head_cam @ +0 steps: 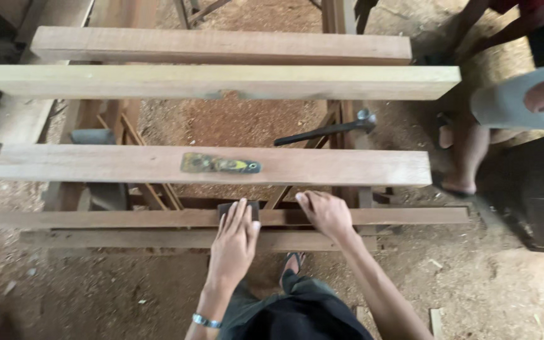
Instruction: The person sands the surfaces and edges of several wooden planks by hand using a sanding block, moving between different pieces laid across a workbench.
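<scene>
My left hand (234,242) lies flat, fingers together, pressing a small dark block (237,208) against a thin reddish wood strip (96,219) nearest me. My right hand (325,213) rests on the same strip just to the right, fingers curled over its far edge. A second thin strip (114,238) lies right below it. Beyond my hands, a wider plank (347,167) carries a yellow and grey flat tool (220,165).
Two more planks lie farther off, a pale one (221,82) and a reddish one (221,45). A hammer with a black handle (328,130) rests between planks. Another person's legs (467,151) stand at the right. Sawdust covers the floor (96,289).
</scene>
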